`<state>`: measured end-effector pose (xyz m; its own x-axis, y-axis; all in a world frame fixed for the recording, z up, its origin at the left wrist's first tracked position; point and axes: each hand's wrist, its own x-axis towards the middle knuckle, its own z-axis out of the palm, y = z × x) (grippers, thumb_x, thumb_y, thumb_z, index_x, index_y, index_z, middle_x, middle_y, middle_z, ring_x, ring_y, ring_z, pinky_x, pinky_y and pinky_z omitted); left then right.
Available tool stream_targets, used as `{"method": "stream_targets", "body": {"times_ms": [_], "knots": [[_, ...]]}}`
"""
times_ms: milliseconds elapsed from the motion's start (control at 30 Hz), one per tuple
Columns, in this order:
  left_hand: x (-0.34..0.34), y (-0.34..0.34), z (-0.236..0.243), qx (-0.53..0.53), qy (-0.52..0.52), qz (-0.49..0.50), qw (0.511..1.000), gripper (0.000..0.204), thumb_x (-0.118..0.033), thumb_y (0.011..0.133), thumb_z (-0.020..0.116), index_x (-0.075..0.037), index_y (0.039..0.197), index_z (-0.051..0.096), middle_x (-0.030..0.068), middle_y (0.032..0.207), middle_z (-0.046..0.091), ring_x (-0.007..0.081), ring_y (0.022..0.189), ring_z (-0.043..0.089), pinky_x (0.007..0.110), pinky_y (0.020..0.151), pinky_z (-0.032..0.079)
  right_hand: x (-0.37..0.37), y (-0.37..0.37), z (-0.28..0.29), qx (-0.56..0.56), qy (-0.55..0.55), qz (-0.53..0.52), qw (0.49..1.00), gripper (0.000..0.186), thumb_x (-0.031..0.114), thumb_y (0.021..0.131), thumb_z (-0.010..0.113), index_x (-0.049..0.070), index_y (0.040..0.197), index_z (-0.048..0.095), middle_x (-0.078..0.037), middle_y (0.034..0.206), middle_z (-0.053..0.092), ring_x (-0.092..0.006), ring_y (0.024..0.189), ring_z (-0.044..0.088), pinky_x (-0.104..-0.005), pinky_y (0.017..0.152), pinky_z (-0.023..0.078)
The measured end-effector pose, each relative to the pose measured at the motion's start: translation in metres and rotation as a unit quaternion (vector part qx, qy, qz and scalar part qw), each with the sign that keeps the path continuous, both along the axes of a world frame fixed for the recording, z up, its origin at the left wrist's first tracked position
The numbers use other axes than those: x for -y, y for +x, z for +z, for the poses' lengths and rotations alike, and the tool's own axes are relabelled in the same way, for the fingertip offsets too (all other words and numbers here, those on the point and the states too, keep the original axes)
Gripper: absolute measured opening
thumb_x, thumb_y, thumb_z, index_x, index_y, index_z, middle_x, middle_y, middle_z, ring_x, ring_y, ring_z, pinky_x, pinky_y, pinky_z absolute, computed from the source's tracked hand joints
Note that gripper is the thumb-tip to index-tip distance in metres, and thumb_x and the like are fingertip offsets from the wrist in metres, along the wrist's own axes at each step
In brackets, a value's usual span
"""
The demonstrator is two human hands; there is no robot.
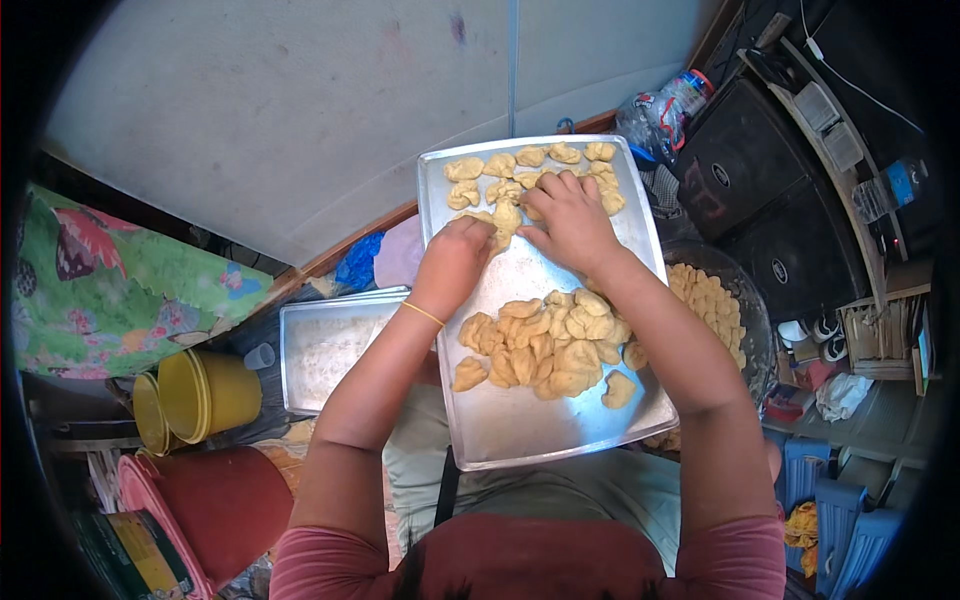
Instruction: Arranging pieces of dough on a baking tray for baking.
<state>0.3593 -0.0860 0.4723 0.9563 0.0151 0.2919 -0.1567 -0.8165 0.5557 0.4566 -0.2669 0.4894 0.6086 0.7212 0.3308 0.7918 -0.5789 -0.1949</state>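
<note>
A silver metal tray (465, 436) on my lap holds several rows of lumpy yellow-beige dough pieces (463, 169) at its far end and a loose heap (550, 345) at its near end. My left hand (455, 260) is at the tray's left side, fingers curled on a soft dough piece (505, 222) near the middle. My right hand (568, 225) is over the far rows, fingers bent down onto dough, thumb beside the middle piece; what lies under those fingertips is partly hidden.
Another metal tray (330, 350) lies at left, near yellow buckets (205, 395) and a red bucket (210, 510). A dark basin (752, 320) of dough pieces sits at right, beside black speakers (735, 155) and blue plastic items (840, 530). A pale wall (300, 100) stands ahead.
</note>
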Motion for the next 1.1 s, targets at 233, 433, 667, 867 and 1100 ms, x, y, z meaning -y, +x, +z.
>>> {"method": "stream_targets", "body": {"times_ms": [233,433,667,867,1100], "knots": [[-0.027,-0.01,-0.004,0.019,0.005,-0.071,0.997,0.017,-0.004,0.081,0.063,-0.006,0.097,0.067,0.0116,0.102,0.063,0.0336,0.098,0.059,0.04,0.082,0.049,0.017,-0.046,0.015,-0.376,-0.065,0.208,0.9,0.029,0.019,0.078,0.071,0.01,0.105,0.067,-0.012,0.1,0.064,-0.0327,0.099,0.061,-0.0413,0.088,0.048],[-0.008,-0.018,0.01,0.07,0.083,0.012,0.994,0.016,-0.012,0.079,0.066,-0.009,0.095,0.068,0.0106,0.101,0.062,0.0317,0.094,0.059,0.039,0.082,0.047,-0.002,-0.025,0.007,-0.319,0.091,0.058,0.942,0.028,0.007,0.076,0.07,0.007,0.103,0.067,-0.011,0.095,0.062,-0.0284,0.095,0.061,-0.0366,0.081,0.049],[-0.006,-0.014,0.007,-0.007,0.04,0.069,0.997,0.019,-0.015,0.077,0.068,-0.01,0.096,0.068,0.0093,0.102,0.061,0.0322,0.099,0.056,0.042,0.085,0.044,0.034,-0.038,0.028,-0.281,-0.027,0.037,0.959,0.036,0.016,0.075,0.077,0.007,0.108,0.065,-0.01,0.092,0.065,-0.0256,0.091,0.063,-0.0351,0.08,0.049],[-0.003,-0.009,0.011,0.076,0.123,-0.061,0.988,0.02,-0.012,0.077,0.066,-0.008,0.097,0.067,0.0068,0.099,0.06,0.0282,0.103,0.054,0.042,0.087,0.041,0.038,-0.013,0.017,-0.497,0.064,0.044,0.864,0.008,0.003,0.079,0.07,0.004,0.088,0.069,0.001,0.08,0.065,-0.0081,0.074,0.059,-0.0239,0.065,0.048],[0.012,-0.005,0.014,0.044,0.121,-0.076,0.989,0.017,-0.011,0.076,0.065,-0.008,0.093,0.067,0.0066,0.102,0.062,0.0275,0.1,0.054,0.039,0.085,0.038,0.026,-0.014,-0.005,-0.261,0.122,-0.017,0.957,0.024,0.015,0.078,0.076,0.004,0.097,0.067,-0.01,0.085,0.061,-0.0216,0.076,0.061,-0.0318,0.069,0.049]]}}
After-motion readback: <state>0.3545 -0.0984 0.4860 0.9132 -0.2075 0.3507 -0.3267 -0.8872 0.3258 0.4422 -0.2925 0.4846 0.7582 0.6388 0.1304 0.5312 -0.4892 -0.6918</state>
